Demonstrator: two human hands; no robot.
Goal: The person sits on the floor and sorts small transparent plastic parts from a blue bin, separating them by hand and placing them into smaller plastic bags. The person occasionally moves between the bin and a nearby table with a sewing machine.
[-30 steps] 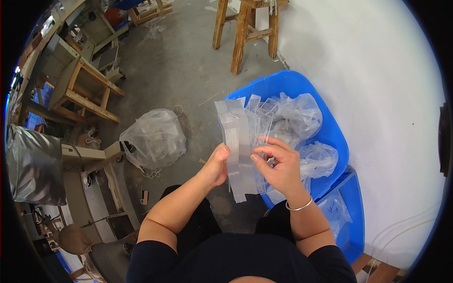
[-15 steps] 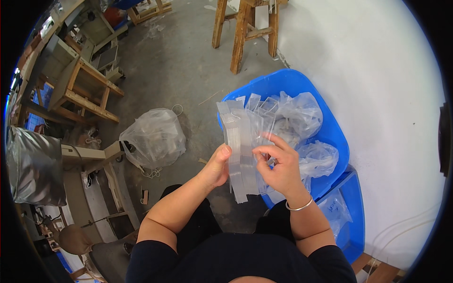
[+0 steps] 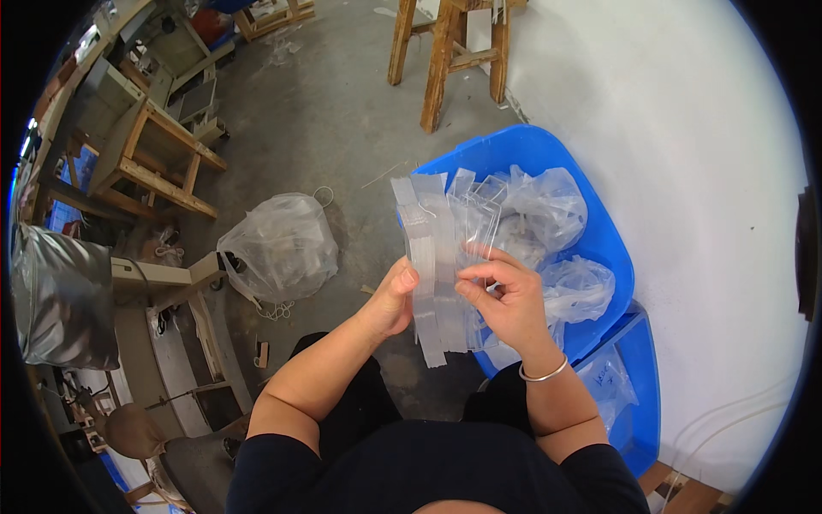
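My right grip [image 3: 512,304] has narrowed to a pinch on the clear plastic strips [image 3: 425,295]; my left grip [image 3: 394,297] clasps them near the blue bin [image 3: 604,231] on grey floor [image 3: 342,111].

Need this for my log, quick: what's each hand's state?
Left hand: holding a stack of clear plastic strips.
Right hand: at the stack's right side; pinching or not, unclear.

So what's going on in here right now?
A person holds a stack of clear strips in the left hand, while the right hand touches its looser right side. In this view, the stack overlaps the left edge of a blue bin holding clear bags. Another bag sits on the floor to the left.
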